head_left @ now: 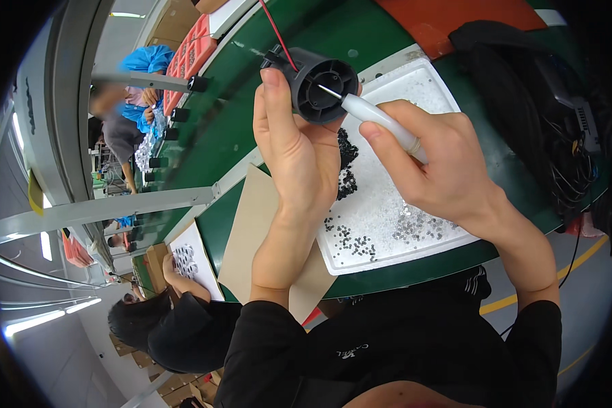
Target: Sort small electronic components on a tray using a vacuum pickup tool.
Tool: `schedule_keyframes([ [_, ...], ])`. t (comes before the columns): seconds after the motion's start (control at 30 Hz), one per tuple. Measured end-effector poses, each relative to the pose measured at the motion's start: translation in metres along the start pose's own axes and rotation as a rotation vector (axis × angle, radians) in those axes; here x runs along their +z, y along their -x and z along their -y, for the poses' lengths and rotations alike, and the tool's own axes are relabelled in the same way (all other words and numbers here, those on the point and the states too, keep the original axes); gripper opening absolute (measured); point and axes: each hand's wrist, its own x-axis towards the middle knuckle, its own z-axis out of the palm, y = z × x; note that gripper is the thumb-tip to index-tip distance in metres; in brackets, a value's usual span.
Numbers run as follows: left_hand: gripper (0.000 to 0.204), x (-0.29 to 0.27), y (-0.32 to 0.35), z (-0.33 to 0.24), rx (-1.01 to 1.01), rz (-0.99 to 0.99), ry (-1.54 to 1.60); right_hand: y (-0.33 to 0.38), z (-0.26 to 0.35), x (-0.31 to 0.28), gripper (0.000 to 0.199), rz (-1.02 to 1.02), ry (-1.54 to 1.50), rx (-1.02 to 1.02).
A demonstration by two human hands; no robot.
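Observation:
A round black plastic housing [310, 68] with spoke-like ribs inside is held up by my left hand [296, 146], with fingers wrapped behind it and the thumb along its side. From its upper edge a thin red wire [277, 30] runs upward. My right hand [449, 160] grips a white-handled tool [377, 119] with a thin metal tip. That tip reaches into the housing's open face; whether it touches a rib I cannot tell. Below both hands lies a white tray [432, 85] scattered with tiny black pieces [348, 183] and clear ones [421, 224].
A beige board [248, 234] lies left of the tray on the green table [251, 51]. Black fabric with cables [510, 75] sits at the right, near an orange-red mat [455, 20]. A co-worker [177, 333] sits to the left; a red tray [190, 54] stands beyond.

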Motion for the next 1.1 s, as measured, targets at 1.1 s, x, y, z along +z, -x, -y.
schedule_keyframes([
  [1.1,0.019,0.000,-0.001,-0.011,0.139,0.083,-0.089,-0.016,0.004,-0.010,0.035,0.266,-0.771,0.523],
])
